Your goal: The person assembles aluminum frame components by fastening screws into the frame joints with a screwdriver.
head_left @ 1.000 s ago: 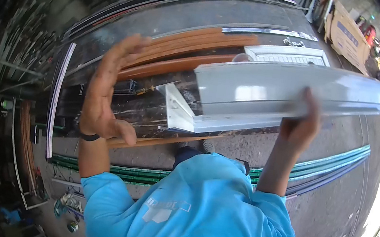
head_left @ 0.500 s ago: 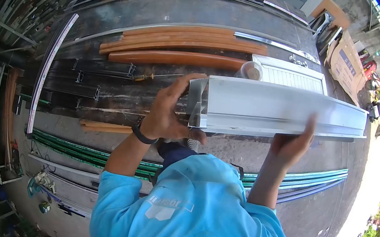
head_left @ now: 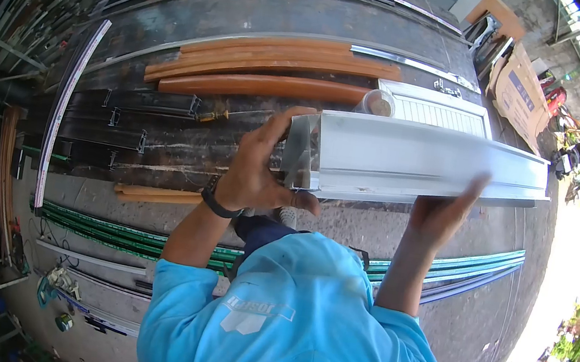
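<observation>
A wide, pale silver-white metal profile point(head_left: 396, 151) is held across in front of my chest, above the workbench. My left hand point(head_left: 258, 169) is wrapped round its left end, the fingers over the top corner and the thumb at the lower edge. Bent metal flanges show at that end. Along the lower edge, nearer the right end, my right hand point(head_left: 447, 209) supports the profile, its thumb lying on the front face and the other fingers hidden underneath. A clear round container point(head_left: 379, 103) stands just behind the profile, beside a white slatted panel point(head_left: 434, 112).
Brown wood-coloured profiles point(head_left: 266, 86) lie on the dark bench behind. Black profiles point(head_left: 105, 135) and a yellow-handled screwdriver point(head_left: 214, 114) are at the left. Green-wrapped lengths point(head_left: 129, 232) run behind me at waist level. Cardboard point(head_left: 525, 95) leans at the far right.
The view has shifted slightly, so the bench items appear a little further left. The profile's right end has come slightly left in the view. Both hands keep their hold.
</observation>
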The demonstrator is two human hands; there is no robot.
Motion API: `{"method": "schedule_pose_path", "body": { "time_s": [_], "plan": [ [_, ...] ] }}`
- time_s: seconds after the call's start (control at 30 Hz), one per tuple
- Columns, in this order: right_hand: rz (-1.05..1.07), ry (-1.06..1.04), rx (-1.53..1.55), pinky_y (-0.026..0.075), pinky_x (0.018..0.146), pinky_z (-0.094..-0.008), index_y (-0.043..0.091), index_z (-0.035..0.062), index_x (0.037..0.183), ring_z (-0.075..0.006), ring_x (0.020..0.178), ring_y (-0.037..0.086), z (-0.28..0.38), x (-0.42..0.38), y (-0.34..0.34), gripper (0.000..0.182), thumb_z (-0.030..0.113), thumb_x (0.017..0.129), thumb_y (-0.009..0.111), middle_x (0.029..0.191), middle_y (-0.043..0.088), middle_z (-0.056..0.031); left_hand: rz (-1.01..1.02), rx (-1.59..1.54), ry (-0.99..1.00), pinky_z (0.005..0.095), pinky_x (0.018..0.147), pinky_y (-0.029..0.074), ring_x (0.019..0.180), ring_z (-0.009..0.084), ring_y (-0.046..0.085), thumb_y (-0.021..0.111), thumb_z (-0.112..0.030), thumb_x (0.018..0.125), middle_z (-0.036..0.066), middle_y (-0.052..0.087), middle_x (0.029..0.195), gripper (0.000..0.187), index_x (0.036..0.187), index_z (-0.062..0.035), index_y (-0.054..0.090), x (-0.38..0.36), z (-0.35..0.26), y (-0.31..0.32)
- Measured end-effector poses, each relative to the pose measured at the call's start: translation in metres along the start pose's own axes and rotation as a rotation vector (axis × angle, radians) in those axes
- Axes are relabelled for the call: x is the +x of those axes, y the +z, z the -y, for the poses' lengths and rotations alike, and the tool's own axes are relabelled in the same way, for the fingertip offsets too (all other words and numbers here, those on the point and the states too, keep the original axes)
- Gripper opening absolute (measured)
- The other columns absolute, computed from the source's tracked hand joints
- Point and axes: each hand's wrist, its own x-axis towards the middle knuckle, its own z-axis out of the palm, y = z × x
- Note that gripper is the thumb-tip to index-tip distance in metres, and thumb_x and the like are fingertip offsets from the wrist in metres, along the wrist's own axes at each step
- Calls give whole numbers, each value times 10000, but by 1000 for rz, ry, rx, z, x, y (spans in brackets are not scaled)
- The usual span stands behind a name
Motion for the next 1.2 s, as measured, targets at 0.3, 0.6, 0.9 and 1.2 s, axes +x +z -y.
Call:
{"method": "schedule_pose_path", "body": {
  "time_s": [0.3, 0.6, 0.9, 1.2],
  "plan": [
    [-18, 16, 82, 530, 972, -350, 461, 28, 1435, -202, 1171, 614, -2, 5, -2, 641, 484, 1012, 616, 1268, 613, -107, -1, -45, 77, 391, 943, 562, 1086, 289, 701, 965, -576, 555, 157, 684, 1160, 1119, 1392, -45, 447, 3, 3, 8],
    [-18, 35, 87, 525, 989, -352, 449, 24, 1446, -218, 1193, 608, -1, 1, 4, 696, 533, 999, 609, 1282, 610, -111, -15, -7, 73, 390, 971, 557, 1140, 306, 691, 963, -593, 536, 171, 681, 1231, 1112, 1391, -49, 505, 2, 7, 4],
    [-10, 34, 83, 519, 996, -350, 454, 43, 1448, -217, 1202, 600, 2, 2, 7, 683, 546, 1006, 588, 1290, 606, -107, 7, -66, 69, 390, 997, 541, 1147, 289, 686, 975, -585, 516, 172, 687, 1225, 1169, 1413, -18, 484, -1, 10, 5],
    [-1, 39, 70, 517, 1001, -358, 466, 48, 1426, -206, 1187, 601, -9, 4, 1, 625, 510, 1021, 583, 1265, 607, -94, 15, -66, -2, 389, 1036, 498, 1208, 281, 633, 991, -558, 515, 176, 637, 1283, 1213, 1432, 6, 432, -3, 6, 7]
  ]
}}
